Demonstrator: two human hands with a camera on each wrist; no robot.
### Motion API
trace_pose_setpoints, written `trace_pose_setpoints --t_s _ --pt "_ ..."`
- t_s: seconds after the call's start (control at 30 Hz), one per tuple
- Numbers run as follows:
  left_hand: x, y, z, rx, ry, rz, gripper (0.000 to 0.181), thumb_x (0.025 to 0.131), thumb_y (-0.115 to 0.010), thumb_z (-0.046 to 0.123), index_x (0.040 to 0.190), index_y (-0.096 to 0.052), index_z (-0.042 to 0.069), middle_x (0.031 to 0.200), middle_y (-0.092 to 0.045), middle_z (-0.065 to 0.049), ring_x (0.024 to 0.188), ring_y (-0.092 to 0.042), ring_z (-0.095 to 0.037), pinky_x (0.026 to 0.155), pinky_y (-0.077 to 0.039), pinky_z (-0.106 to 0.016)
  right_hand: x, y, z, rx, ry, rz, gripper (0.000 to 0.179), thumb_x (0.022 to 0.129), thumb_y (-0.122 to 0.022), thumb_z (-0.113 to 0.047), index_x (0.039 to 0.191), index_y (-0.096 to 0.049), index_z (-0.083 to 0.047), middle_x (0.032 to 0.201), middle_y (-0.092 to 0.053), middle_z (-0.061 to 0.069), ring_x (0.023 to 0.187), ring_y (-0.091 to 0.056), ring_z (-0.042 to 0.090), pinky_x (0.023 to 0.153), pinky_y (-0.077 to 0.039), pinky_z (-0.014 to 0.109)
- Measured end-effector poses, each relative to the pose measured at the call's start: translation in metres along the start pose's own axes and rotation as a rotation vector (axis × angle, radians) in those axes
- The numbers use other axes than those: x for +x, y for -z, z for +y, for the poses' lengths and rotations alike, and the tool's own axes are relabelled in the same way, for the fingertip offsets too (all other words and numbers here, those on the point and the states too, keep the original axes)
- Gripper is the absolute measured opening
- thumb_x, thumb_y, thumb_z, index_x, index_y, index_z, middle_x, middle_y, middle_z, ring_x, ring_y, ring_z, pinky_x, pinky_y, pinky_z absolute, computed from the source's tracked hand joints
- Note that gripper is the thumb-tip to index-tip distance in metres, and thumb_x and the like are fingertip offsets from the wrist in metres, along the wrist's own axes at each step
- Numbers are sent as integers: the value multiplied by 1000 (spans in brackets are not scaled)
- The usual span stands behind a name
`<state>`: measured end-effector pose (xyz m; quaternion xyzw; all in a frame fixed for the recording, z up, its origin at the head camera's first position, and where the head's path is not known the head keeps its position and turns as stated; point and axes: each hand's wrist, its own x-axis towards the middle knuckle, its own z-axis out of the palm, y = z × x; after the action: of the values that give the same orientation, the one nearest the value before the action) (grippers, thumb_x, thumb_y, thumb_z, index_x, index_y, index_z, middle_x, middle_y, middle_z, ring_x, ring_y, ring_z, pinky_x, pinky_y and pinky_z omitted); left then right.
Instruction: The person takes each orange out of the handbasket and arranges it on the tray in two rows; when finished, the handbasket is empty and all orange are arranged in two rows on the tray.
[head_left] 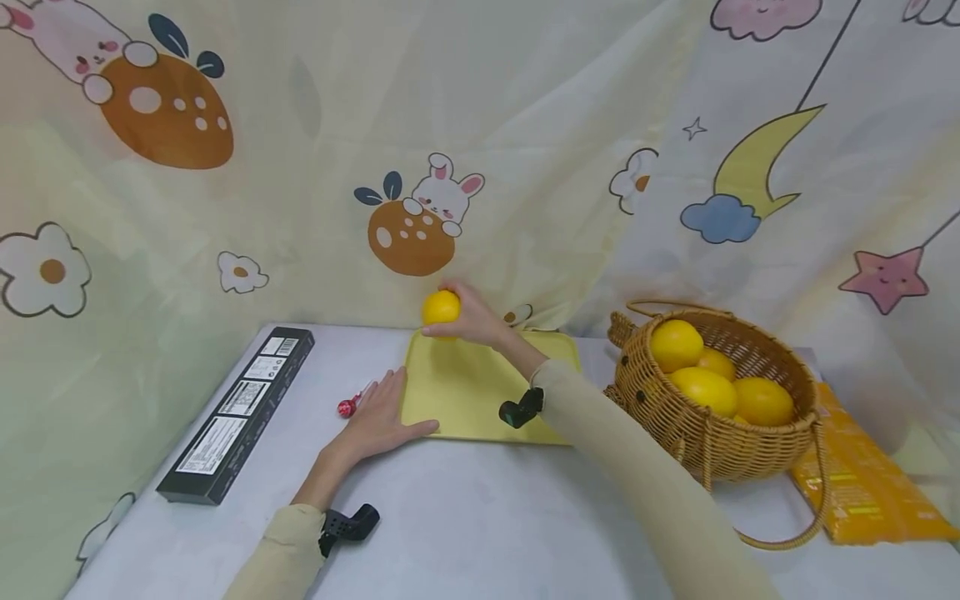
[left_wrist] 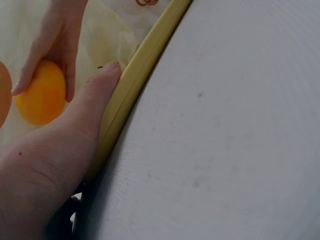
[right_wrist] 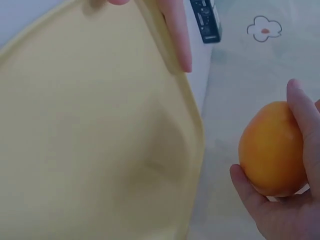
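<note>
Over the far left corner of a yellow tray [head_left: 487,392], my right hand [head_left: 476,317] grips a lemon [head_left: 441,307], held up off the tray. The right wrist view shows the thumb and fingers around the lemon [right_wrist: 272,150], which looks orange-yellow there. My left hand [head_left: 378,421] rests with straight, spread fingers at the tray's near left corner. Its thumb [left_wrist: 95,95] lies along the tray's front rim [left_wrist: 135,75] in the left wrist view. A red-wrapped lollipop [head_left: 347,407] lies just left of the left fingers, its stick partly hidden behind them.
A wicker basket [head_left: 693,450] with several lemons [head_left: 705,392] stands right of the tray. An orange packet [head_left: 870,483] lies partly behind it. On the left lies a long black box [head_left: 240,412] with white labels. A printed curtain [head_left: 525,167] hangs behind the table.
</note>
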<state>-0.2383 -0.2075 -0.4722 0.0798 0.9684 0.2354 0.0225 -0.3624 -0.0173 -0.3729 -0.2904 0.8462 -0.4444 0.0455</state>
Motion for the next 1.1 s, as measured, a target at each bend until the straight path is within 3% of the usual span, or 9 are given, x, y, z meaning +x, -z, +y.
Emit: trace_pose_setpoints --t_s 0.4,0.83,1.1 --pt "0 -3 -1 -3 -14 5 121 75 -58 77 155 -9 1 163 -15 -18 151 -14 -36 123 -9 -56 15 -34 20 -90 -82 23 80 78 -78 -40 140 -40 -8 134 -52 11 112 -53 26 98 -49 37" --pt "0 0 1 2 -4 -8 121 75 -59 77 155 -10 1 163 -14 -18 151 -14 -35 124 -8 -54 27 -56 27 -23 -128 56 84 76 -81 -33 139 -34 -3 132 -46 17 113 -50 30 98 -47 38" --pt "0 1 1 9 -6 -8 121 75 -59 77 155 -10 0 163 -13 -18 152 -13 -35 124 -7 -54 23 -63 27 -19 -116 57 86 78 -81 -30 142 -29 -4 135 -42 17 117 -46 30 101 -44 40"
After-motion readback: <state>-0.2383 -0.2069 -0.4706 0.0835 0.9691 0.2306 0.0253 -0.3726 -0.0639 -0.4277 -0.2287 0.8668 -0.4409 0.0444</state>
